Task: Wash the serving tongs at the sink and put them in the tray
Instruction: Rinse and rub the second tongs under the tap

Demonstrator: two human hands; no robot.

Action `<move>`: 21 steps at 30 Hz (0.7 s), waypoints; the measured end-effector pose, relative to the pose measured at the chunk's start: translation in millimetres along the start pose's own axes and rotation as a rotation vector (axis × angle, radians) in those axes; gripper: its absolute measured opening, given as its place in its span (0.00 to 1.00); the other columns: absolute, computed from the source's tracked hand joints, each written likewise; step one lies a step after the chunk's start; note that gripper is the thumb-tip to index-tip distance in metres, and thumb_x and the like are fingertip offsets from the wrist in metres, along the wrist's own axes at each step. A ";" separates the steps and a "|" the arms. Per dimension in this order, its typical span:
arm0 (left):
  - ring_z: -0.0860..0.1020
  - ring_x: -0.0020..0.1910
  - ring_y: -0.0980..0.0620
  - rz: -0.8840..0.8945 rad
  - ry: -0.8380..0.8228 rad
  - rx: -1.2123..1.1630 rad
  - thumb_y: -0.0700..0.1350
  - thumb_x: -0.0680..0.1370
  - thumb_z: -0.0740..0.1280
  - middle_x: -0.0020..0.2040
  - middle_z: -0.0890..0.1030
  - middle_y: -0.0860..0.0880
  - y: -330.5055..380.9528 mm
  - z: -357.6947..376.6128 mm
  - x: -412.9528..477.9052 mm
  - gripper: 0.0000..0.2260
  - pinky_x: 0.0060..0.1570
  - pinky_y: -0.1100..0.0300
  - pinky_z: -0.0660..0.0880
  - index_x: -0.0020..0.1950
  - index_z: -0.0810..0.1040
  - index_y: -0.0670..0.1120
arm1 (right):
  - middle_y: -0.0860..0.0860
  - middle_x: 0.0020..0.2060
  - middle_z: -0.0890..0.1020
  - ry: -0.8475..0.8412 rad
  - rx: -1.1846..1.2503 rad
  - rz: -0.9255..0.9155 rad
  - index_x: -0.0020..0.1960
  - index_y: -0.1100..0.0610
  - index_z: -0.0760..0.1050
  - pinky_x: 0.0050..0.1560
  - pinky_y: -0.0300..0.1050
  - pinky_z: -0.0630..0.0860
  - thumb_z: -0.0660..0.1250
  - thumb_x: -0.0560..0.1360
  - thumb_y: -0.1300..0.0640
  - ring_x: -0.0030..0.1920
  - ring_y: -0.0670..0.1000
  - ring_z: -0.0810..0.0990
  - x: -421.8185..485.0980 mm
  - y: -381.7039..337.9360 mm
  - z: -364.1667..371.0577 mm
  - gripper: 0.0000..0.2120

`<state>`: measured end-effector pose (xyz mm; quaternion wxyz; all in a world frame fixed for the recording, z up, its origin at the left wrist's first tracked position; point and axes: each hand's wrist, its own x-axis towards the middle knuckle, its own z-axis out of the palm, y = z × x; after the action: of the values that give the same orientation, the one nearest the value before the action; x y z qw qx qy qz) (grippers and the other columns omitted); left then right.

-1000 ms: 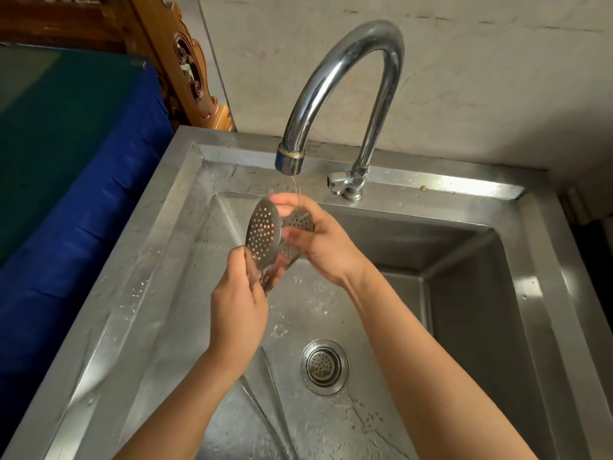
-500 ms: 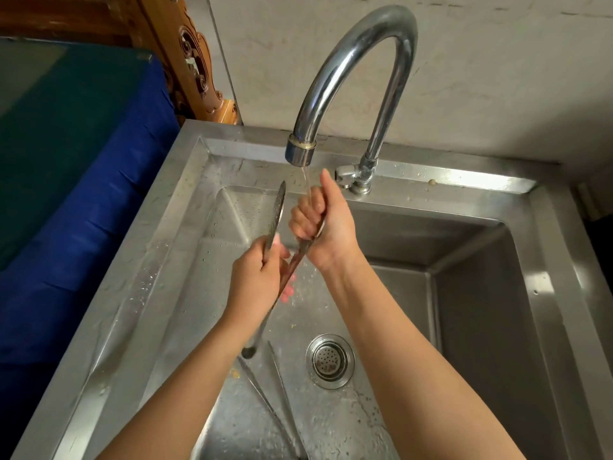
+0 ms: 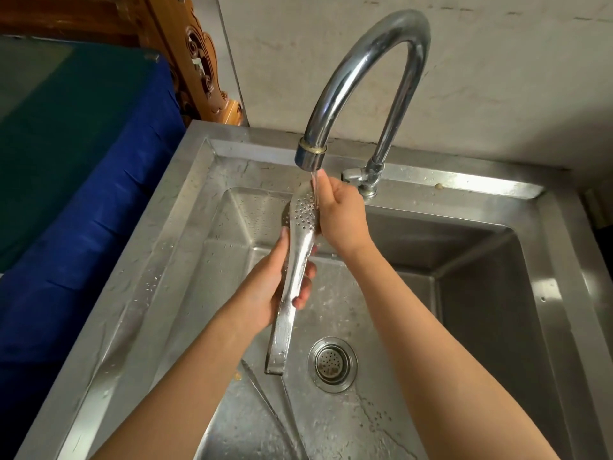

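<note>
Change: serving tongs (image 3: 300, 260) now turned flat — perforated head faces up under the faucet (image 3: 365, 81) stream.
Left hand (image 3: 275, 287): wraps the handle.
Right hand (image 3: 341, 217): grips the head — rinsing goes on.

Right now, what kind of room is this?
Probably a home kitchen or washing-up corner. A steel sink with a curved faucet running water, and serving tongs being rinsed in both hands, suggest dishwashing. The carved wooden furniture beside it looks domestic.

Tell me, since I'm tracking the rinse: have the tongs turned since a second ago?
Yes. The tongs showed two spread perforated heads below the faucet spout; now they are closed, head up under the stream, handle end pointing down toward the drain.
</note>
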<state>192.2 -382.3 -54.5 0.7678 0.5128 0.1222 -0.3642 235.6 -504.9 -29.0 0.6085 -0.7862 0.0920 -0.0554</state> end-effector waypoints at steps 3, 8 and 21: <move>0.68 0.19 0.56 0.072 -0.045 0.074 0.71 0.64 0.61 0.31 0.76 0.51 -5.5 1.8 -2.7 0.26 0.18 0.67 0.64 0.44 0.78 0.50 | 0.48 0.24 0.68 0.078 -0.104 -0.010 0.30 0.55 0.64 0.32 0.45 0.66 0.54 0.80 0.49 0.27 0.49 0.66 -1.4 0.8 1.0 0.22; 0.64 0.17 0.58 0.172 -0.100 0.126 0.59 0.74 0.60 0.30 0.75 0.51 -12.5 3.4 -2.5 0.18 0.17 0.69 0.61 0.44 0.69 0.42 | 0.51 0.49 0.71 -0.064 -0.387 -0.154 0.58 0.58 0.71 0.56 0.45 0.65 0.67 0.73 0.47 0.52 0.51 0.67 -8.7 11.5 1.0 0.19; 0.75 0.27 0.53 0.232 -0.109 0.155 0.47 0.78 0.58 0.37 0.83 0.48 -9.3 -1.1 1.4 0.12 0.27 0.62 0.72 0.47 0.79 0.44 | 0.56 0.30 0.75 -0.094 -0.498 -0.113 0.38 0.58 0.67 0.37 0.51 0.70 0.52 0.81 0.49 0.34 0.59 0.73 -3.7 0.2 -8.7 0.18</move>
<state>187.0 -383.9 -62.3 0.7683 0.5607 -0.0083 -0.3085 230.2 -512.4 -26.9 0.3956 -0.9175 0.0302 -0.0283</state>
